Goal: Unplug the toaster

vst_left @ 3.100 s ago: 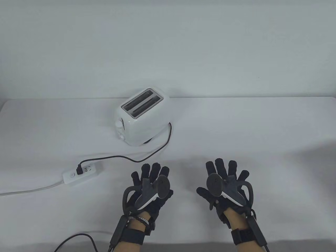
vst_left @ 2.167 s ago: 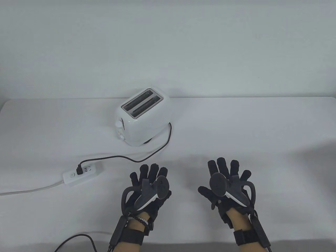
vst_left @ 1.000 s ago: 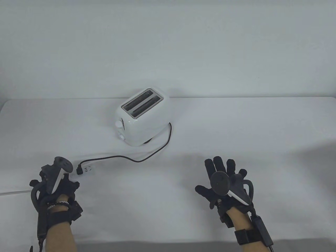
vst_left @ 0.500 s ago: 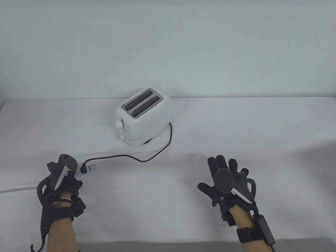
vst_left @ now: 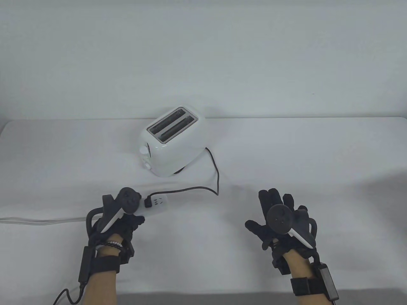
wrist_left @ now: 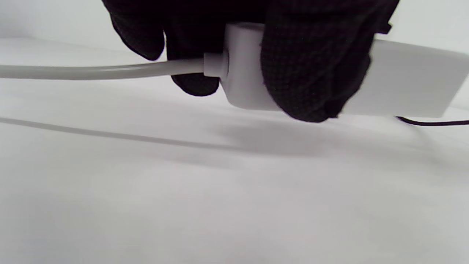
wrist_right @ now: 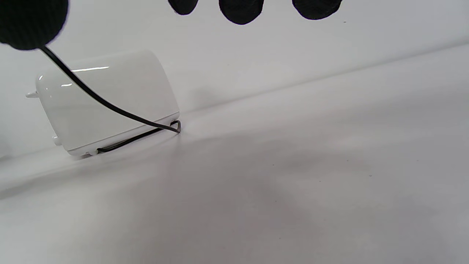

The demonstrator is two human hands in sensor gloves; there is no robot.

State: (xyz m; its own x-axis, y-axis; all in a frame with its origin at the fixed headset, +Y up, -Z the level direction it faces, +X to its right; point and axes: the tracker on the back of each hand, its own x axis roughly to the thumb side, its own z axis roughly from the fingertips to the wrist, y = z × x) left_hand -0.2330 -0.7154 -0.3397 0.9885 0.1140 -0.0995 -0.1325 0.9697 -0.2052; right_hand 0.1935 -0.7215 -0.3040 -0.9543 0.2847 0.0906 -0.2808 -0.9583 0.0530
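A white two-slot toaster (vst_left: 170, 141) stands at the back middle of the table; it also shows in the right wrist view (wrist_right: 106, 104). Its black cord (vst_left: 197, 189) runs to a black plug (vst_left: 148, 202) seated in a white power strip (vst_left: 159, 205). My left hand (vst_left: 122, 219) grips the strip's left end; in the left wrist view the fingers (wrist_left: 311, 69) wrap the strip (wrist_left: 403, 80) beside its white cable (wrist_left: 102, 70). My right hand (vst_left: 279, 219) lies open and flat, empty, at the front right.
The strip's white cable (vst_left: 41, 220) runs left off the table. A black glove cable (vst_left: 68, 294) hangs at the front left edge. A white cloth (vst_left: 286, 152) covers the table, with a white wall behind.
My left hand went from the table's middle to the power strip at the left, gripped it and dragged it right toward the centre. The toaster cord bent into a tighter loop. The right hand barely moved.
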